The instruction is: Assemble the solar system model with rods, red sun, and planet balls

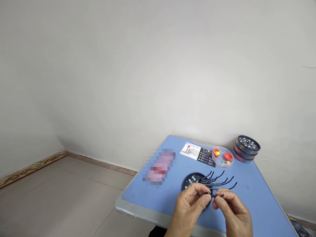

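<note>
Working a dark rod (pixel 213 196), apparently fitting it
Left hand (pixel 189 204) and right hand (pixel 233 208) are pinching it; the next move probably needs steady alignment.

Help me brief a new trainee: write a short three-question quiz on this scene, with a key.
1. True or false: the left hand and the right hand both hold the slim black rod.
2. The small round cups in the clear round tray are: A green, B red, C blue.
3. Fill in: the white-and-black printed sheet lies to the ___ of the tray.

Key: 1 true; 2 B; 3 left.
</note>
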Demonstrator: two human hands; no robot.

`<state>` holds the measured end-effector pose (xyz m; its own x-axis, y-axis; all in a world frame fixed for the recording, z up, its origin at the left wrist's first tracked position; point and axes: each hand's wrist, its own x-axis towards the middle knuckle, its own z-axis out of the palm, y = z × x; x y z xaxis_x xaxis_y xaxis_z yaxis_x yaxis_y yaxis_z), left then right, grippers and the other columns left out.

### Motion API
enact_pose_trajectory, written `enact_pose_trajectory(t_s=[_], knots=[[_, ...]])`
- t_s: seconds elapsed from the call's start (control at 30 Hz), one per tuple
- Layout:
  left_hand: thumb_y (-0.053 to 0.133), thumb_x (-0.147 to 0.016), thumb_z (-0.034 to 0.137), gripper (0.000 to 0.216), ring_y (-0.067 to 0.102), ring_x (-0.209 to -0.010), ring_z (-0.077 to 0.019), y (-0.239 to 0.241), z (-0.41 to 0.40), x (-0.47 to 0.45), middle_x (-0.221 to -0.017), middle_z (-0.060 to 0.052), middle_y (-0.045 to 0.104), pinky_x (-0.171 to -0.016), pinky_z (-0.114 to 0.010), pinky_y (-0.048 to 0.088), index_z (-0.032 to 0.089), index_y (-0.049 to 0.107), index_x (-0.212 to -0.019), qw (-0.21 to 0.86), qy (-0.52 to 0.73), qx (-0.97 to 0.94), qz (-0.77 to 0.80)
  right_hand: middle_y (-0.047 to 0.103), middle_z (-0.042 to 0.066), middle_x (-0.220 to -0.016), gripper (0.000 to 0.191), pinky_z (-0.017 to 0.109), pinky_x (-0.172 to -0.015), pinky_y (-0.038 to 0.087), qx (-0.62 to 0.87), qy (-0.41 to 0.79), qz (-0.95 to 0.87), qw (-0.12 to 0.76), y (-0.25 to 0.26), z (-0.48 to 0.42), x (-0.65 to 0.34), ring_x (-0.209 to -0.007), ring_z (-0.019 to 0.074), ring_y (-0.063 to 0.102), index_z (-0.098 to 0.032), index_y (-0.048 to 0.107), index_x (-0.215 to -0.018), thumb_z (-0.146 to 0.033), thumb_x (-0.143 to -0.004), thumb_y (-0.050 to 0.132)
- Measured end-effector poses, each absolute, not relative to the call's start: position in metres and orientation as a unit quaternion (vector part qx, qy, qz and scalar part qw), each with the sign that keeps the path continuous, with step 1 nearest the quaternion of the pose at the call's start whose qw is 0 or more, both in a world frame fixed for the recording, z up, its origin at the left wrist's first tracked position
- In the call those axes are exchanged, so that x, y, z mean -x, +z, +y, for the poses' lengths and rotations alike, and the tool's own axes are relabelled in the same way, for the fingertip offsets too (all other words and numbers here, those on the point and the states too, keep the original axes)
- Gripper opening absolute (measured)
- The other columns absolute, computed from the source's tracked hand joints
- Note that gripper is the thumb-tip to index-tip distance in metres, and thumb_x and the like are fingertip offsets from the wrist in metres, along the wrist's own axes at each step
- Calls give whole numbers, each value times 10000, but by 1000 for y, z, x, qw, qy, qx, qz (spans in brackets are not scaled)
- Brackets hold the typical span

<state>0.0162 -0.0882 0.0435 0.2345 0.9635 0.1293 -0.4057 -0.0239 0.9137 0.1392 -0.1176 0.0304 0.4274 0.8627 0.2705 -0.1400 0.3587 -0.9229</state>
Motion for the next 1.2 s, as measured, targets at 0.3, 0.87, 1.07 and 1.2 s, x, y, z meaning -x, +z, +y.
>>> enact_pose_trajectory(t_s=[0.3, 0.87, 1.07, 1.2], knots=[[762, -746, 367, 216, 574, -583, -127, 29, -87, -16, -662, -18, 676, -621, -244, 486, 160, 721, -790, 633, 542, -470, 291, 657, 7, -745, 142, 243, -614, 532, 406, 350, -410, 738, 9, -113, -139, -660, 143, 607, -232, 731, -686, -353, -722, 797], [741, -733, 366, 230, 564, -594, -132, 30, -68, -4, -694, -16, 673, -547, -215, 432, 167, 742, -848, 579, 525, -516, 350, 734, 63, -833, 138, 279, -658, 593, 464, 305, -535, 636, 20, -102, -157, -769, 209, 686, -234, 790, -876, -293, -757, 756], [710, -753, 262, 76, 585, -674, -176, 28, -62, -8, -761, -44, 679, -595, -249, 464, 195, 744, -766, 457, 574, -571, 369, 711, 51, -780, 84, 283, -649, 558, 468, 92, -618, 626, 31, -90, -153, -730, 191, 662, -228, 758, -829, -214, -822, 675], [706, -738, 224, 60, 629, -852, -242, 33, -48, -12, -862, -74, 713, -688, -291, 508, 218, 764, -728, 379, 607, -594, 368, 712, 81, -926, 133, 386, -785, 510, 486, -31, -648, 586, 31, -77, -154, -883, 233, 647, -244, 757, -893, -235, -866, 627]])
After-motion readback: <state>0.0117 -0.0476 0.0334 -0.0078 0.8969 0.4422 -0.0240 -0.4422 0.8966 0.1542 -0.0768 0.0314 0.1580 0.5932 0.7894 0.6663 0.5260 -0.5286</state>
